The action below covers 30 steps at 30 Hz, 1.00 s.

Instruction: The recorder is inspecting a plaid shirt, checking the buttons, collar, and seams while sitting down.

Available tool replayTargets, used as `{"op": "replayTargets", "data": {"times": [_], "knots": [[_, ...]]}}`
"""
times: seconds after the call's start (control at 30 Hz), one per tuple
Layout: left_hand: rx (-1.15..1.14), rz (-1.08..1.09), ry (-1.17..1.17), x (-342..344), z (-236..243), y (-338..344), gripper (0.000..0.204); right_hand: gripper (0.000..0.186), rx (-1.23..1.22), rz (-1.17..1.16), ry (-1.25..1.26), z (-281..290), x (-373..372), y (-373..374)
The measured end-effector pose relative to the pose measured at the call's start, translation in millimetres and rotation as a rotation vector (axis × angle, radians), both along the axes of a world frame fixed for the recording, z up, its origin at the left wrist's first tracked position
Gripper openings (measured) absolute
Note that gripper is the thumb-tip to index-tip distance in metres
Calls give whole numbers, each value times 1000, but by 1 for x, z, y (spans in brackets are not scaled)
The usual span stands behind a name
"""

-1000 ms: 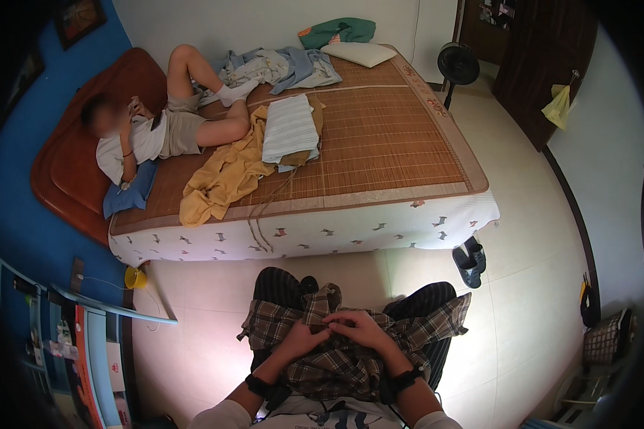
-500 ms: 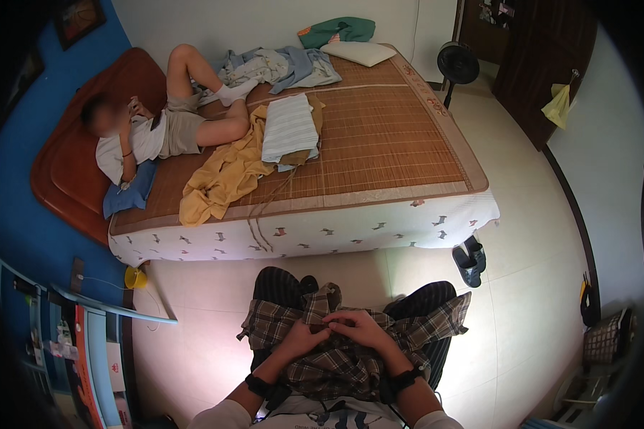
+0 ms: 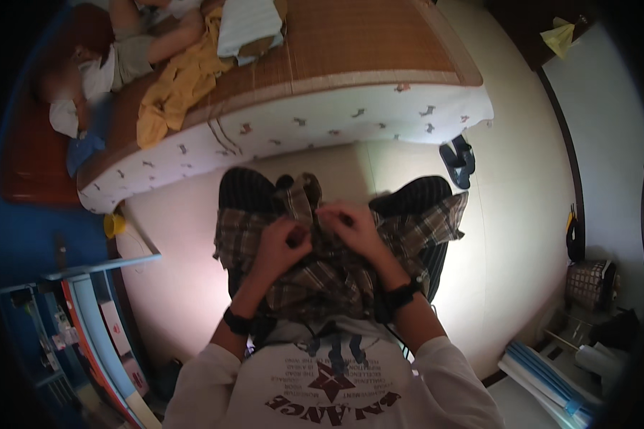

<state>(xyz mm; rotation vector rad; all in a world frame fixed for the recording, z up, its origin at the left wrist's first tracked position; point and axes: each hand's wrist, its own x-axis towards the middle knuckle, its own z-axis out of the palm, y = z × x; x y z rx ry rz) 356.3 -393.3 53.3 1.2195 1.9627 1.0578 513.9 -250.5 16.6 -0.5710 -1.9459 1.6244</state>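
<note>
A brown plaid shirt (image 3: 315,286) lies bunched across my lap, its sides spread over both knees and its collar end away from me. My left hand (image 3: 285,243) is curled closed at the front edge of the cloth, thumb and fingers pinching it. Just to its right, my right hand (image 3: 352,227) is also closed, fingertips gripping the shirt near the collar. A small gap separates the two hands. Whatever small part sits between the fingertips is hidden. Dark bands circle both wrists.
Ahead stands a bed (image 3: 286,129) with a mat, a yellow cloth (image 3: 182,86) and a folded striped cloth (image 3: 249,28). A person (image 3: 132,53) lies on it. Black slippers (image 3: 456,163) rest on the floor. A blue shelf (image 3: 96,322) is at left, a checked basket (image 3: 590,282) at right.
The view has tilted downward, so the bed sits higher in it. My hands, whose fingertips met before, are now slightly apart on the shirt.
</note>
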Motion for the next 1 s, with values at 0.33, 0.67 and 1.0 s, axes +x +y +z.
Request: {"op": "replayTargets", "data": {"times": [0.33, 0.67, 1.0], "knots": [[126, 23, 86, 5, -14, -7, 24, 46, 626, 143, 4, 31, -5, -15], [93, 162, -37, 9, -21, -7, 31, 46, 608, 153, -165, 29, -4, -10], [92, 148, 57, 11, -21, -7, 36, 31, 782, 68, -170, 31, -4, -6]]}}
